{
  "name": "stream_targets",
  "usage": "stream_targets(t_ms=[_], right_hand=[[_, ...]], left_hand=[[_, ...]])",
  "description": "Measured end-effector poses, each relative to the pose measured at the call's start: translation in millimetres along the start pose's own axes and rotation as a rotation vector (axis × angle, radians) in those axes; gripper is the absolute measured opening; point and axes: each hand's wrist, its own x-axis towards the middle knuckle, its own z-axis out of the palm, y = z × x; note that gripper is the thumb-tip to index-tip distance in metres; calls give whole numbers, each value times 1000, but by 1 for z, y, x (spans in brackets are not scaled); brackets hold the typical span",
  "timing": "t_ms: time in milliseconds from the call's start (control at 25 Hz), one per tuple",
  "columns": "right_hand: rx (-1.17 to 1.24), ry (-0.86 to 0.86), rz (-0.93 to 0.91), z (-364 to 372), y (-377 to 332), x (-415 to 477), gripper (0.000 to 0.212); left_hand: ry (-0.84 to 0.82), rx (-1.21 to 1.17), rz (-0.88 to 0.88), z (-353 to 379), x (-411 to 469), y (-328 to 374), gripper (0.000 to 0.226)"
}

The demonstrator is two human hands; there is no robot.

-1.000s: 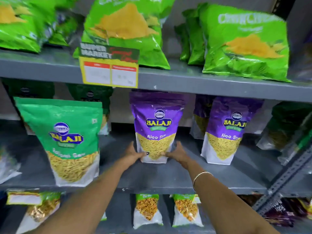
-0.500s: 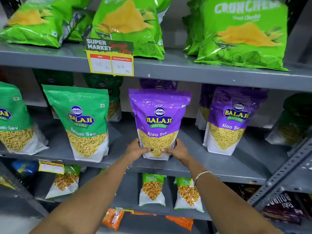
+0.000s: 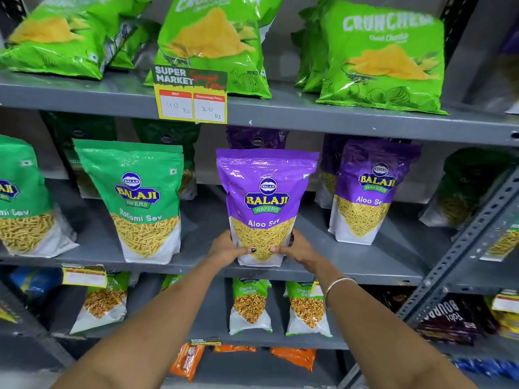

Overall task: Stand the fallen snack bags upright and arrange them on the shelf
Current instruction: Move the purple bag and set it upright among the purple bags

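Your left hand [image 3: 224,249] & right hand [image 3: 297,249] clasp the upright purple Aloo Sev bag [image 3: 265,203] at its base, front of shelf [image 3: 365,265]; neighbouring bags look upright, so prob. nearly done.

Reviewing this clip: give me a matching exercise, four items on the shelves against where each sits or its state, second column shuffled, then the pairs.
Column 1
1. Aloo Sev bag
2. Ratlami Sev bag
3. price tag
4. bangle

Column 2
A. clipped to the top shelf's front edge
B. on the right wrist
C. upright, gripped at its base by the left hand and right hand
D. standing free on the middle shelf, left of the hands

Pairs: 1-C, 2-D, 3-A, 4-B
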Motion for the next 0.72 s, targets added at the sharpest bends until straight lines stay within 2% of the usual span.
stream_targets(t_ms=[440,560,720], right_hand=[[-28,-43,29,-2,-3,-7,71],[-64,-1,77,-7,-5,-9,79],[-188,164,110,-41,-2,-14,95]], left_hand=[[-119,183,76,-8,9,1,63],[-221,376,-45,-14,17,-1,64],[-594,702,-358,-10,5,22,38]])
